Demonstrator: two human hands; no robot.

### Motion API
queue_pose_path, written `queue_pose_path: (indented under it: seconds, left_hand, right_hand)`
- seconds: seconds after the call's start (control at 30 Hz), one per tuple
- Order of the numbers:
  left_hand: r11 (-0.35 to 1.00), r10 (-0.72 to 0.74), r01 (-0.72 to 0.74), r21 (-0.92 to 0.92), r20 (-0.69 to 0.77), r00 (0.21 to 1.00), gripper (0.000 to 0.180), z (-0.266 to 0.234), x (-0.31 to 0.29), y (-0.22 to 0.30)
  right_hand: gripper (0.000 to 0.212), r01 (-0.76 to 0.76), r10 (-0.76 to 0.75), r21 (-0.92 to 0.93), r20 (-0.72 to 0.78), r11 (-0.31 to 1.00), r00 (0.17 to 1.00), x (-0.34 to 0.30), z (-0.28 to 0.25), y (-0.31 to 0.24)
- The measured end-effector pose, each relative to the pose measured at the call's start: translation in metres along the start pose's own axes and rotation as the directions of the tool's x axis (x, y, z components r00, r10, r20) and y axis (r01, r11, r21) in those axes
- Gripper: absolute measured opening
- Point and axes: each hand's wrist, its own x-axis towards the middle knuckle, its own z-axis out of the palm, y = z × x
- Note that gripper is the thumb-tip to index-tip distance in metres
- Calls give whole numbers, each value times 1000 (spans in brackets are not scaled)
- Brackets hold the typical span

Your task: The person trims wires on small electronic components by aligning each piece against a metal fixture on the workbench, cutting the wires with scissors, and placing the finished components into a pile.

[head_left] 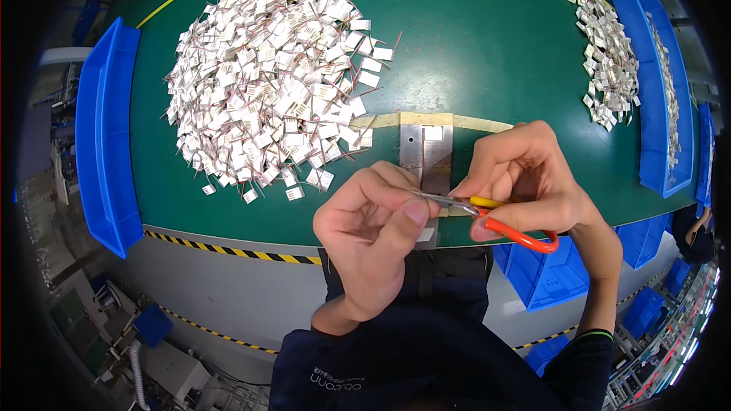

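Observation:
My left hand is closed in a pinch, thumb against forefinger, in front of a small metal plate. What it pinches is too small to make out. A pale flat piece shows beside the thumb; I cannot tell whether it is held. In my right hand is a pair of pliers with one orange-red and one yellow handle. Their metal jaws point left and reach the left fingertips. On the metal plate lies a small white tab, with a thin line running down from it toward my left fingers.
A large heap of white tabs with thin reddish wires covers the left of the green table. A smaller heap lies at the right beside a blue bin with more inside. Another blue bin stands at the left edge.

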Motion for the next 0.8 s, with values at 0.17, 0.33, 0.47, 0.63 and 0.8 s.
queue_pose_path:
  seconds: [0.17, 0.33, 0.47, 0.63, 0.8]
  left_hand:
    - [1000, -6, 6, -8, -3, 1000, 8, -1, 0, 0]
    - [1000, 18, -18, 18, -14, 1000, 9, -1, 0, -1]
    - [1000, 27, -27, 3, -23, 999, 9, 1, 0, -2]
    - [1000, 6, -6, -4, -43, 999, 10, 1, -2, -3]
    - [999, 47, -46, 13, -67, 997, 11, 0, 0, -8]
  right_hand:
    - [17, -11, 11, 11, -8, 1000, 1000, 1, 0, 1]
    - [17, 73, -71, 37, -42, 997, 997, 2, 1, 4]
    - [15, 60, -46, 136, -106, 989, 993, -1, -1, 1]
    - [19, 55, -40, 125, -121, 991, 992, 1, 0, 1]
    - [22, 108, -88, 91, -201, 990, 976, 5, 2, 1]
